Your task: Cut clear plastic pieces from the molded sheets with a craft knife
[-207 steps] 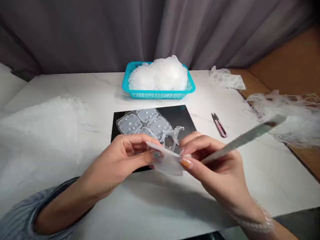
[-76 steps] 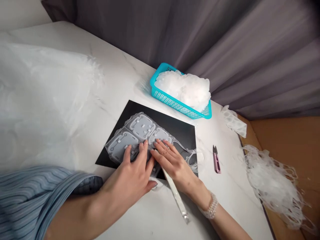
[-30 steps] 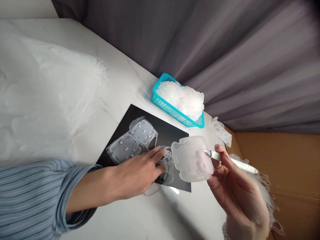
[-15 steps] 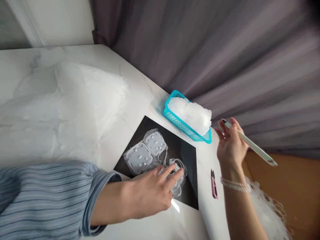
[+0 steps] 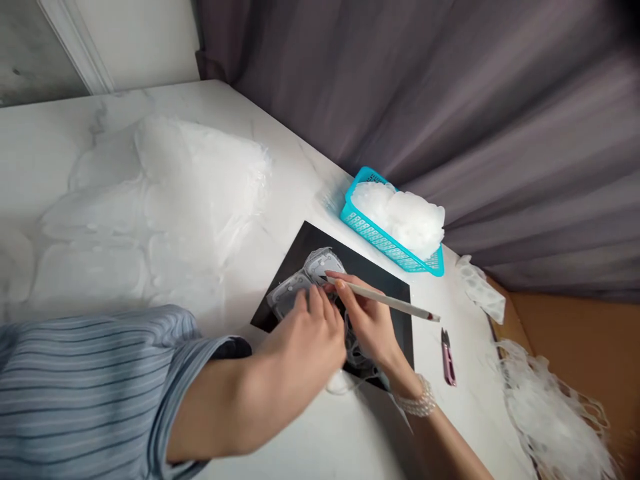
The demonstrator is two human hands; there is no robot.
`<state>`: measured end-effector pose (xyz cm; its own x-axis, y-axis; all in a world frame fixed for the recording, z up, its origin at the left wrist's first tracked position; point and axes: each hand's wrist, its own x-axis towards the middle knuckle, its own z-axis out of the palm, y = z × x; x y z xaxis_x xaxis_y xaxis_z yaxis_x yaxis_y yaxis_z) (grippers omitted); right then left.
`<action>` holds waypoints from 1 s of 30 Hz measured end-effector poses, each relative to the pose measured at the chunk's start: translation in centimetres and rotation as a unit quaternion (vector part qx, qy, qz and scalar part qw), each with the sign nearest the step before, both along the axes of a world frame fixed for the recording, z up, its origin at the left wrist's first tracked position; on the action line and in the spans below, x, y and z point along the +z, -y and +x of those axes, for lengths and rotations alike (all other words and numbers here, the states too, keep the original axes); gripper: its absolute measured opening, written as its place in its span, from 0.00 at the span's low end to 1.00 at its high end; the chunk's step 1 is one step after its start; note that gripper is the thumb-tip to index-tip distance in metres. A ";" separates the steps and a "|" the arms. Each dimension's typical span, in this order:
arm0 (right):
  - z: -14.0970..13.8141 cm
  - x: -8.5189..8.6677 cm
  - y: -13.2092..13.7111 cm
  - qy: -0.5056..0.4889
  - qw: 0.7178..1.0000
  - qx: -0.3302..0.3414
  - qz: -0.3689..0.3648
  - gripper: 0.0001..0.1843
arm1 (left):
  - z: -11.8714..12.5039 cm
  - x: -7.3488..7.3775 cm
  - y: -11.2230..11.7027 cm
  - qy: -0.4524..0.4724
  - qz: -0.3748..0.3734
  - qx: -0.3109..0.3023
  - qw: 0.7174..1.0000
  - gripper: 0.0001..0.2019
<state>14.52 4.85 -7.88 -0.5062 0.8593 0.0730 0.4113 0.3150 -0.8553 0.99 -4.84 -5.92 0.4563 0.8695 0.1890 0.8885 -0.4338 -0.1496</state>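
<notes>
Two joined translucent molded pieces (image 5: 286,298) with small raised bumps lie on a black mat (image 5: 385,272). My left hand (image 5: 315,337) presses its bent fingers onto the near edge of these pieces; its fingertips are partly hidden. Close beside it on the right, my right hand (image 5: 373,323) is closed around a slim white stick-like tool (image 5: 395,302). The tool's dark pointed end is at the pieces, and its other end points right. Clear stringy trimmings (image 5: 356,350) lie beneath my hands, partly covered.
A blue basket (image 5: 375,235) holds stacked white translucent pieces (image 5: 400,213). Pink thread snips (image 5: 448,360) lie right of the mat. A holed translucent scrap (image 5: 481,290) sits at the table edge, above a heap of scraps (image 5: 555,407). Large translucent sheets (image 5: 165,193) cover the left.
My right hand has come down and left from beside the basket, bringing the tool to the pieces. My left hand has shifted from the trimmings to the pieces. A scrap now shows at the table edge.
</notes>
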 end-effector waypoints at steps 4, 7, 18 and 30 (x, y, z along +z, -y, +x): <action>0.7 -0.6 0.1 0.030 0.997 0.028 0.065 0.14 | -0.3 -2.8 -0.7 -0.026 -0.017 0.048 0.998 0.25; 0.6 -0.5 -0.2 0.046 0.994 0.028 0.096 0.14 | -0.3 -3.9 -0.6 -0.027 -0.007 0.043 0.999 0.26; 0.5 -0.3 -0.2 0.057 0.990 0.069 0.107 0.11 | -0.5 -4.0 -0.3 -0.066 -0.003 0.016 0.998 0.25; -0.6 0.1 0.1 0.093 0.976 0.095 0.172 0.12 | -0.7 -3.5 -0.3 -0.068 -0.035 0.006 0.997 0.22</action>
<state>13.87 4.73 -7.78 -0.6864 0.6896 0.2311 0.4562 0.6557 -0.6016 0.29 -4.51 -9.46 0.4626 0.8842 0.0642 0.8675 -0.4366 -0.2382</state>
